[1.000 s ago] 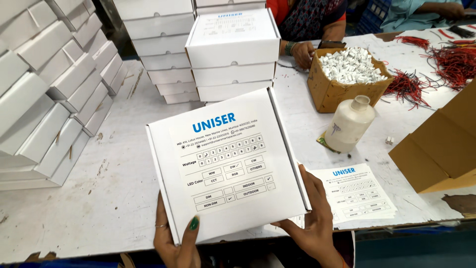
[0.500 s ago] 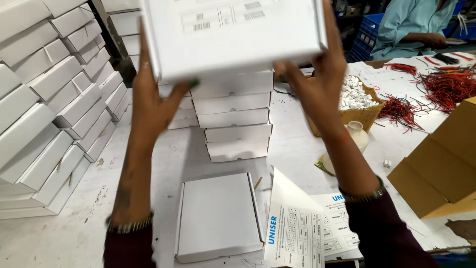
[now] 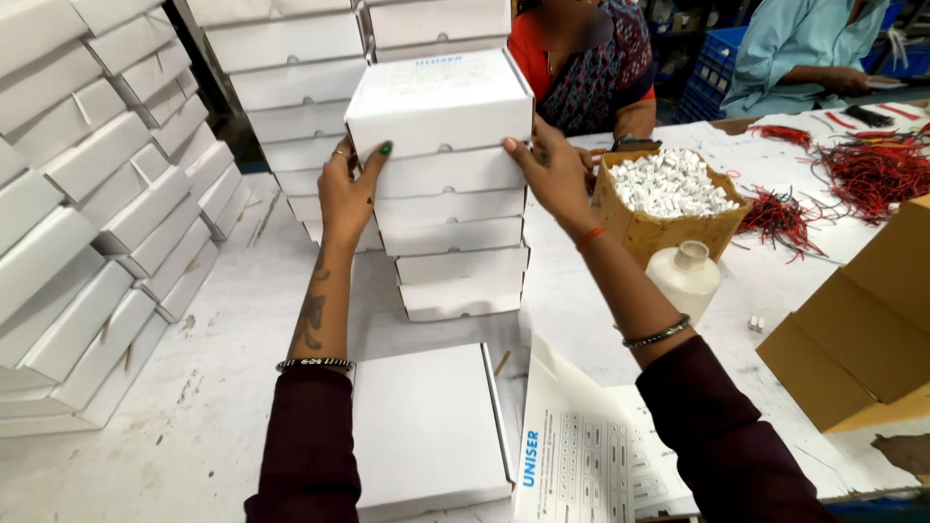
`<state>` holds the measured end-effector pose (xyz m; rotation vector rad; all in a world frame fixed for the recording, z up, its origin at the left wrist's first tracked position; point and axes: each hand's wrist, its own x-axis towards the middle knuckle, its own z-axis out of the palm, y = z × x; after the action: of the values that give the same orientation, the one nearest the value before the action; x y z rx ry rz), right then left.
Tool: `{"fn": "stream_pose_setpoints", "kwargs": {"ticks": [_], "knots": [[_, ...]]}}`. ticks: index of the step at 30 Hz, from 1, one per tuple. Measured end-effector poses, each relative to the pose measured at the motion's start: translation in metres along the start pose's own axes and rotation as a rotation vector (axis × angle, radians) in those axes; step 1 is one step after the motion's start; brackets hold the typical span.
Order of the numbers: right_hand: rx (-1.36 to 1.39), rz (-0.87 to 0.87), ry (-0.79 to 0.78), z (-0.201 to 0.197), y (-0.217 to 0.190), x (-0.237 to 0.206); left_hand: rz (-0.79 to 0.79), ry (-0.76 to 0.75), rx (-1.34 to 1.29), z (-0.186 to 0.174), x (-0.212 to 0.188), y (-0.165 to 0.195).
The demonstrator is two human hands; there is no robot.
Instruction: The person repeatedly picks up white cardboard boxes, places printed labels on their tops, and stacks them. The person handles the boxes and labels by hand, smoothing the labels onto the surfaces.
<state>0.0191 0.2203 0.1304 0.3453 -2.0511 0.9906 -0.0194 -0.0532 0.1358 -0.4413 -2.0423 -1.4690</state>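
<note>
White tabletop (image 3: 223, 387), scuffed and dusty, carried everything; nearest the wearer, well below the fingers, lay a flat white box (image 3: 426, 426) with a printed sheet (image 3: 572, 465) just to its right; above these rose a stack of white boxes (image 3: 455, 237); the left hand (image 3: 347, 189) gripped the left side of the top box (image 3: 441, 102), thumb pressed against its front wall, fingers curled round the edge; the right hand (image 3: 554, 174) clasped the right side likewise, thumb on the front; the top box sat on the stack, held between both hands; right of the right fingers stood a white bottle (image 3: 683, 281) and a cardboard carton of small white parts (image 3: 668, 199); further right lay red wires (image 3: 872, 174); left of the left fingers leaned more white boxes (image 3: 87, 194); beyond the fingers sat two other people.
</note>
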Motion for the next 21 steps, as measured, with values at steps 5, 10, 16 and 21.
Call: {"fn": "stream_pose_setpoints", "kwargs": {"ticks": [5,10,16,21], "knots": [[-0.033,-0.106,-0.138,-0.071,-0.019,-0.113,0.059,-0.104,0.106,-0.04,-0.08,-0.046],[-0.225,0.111,-0.189,-0.138,-0.009,-0.258,-0.191,-0.392,0.298,-0.103,-0.202,-0.09],[-0.162,0.706,-0.001,-0.177,0.002,-0.367,-0.491,-0.526,0.267,-0.098,-0.297,-0.094],[-0.103,0.853,-0.04,-0.167,-0.012,-0.412,-0.613,-0.401,0.132,-0.089,-0.315,-0.087]]}}
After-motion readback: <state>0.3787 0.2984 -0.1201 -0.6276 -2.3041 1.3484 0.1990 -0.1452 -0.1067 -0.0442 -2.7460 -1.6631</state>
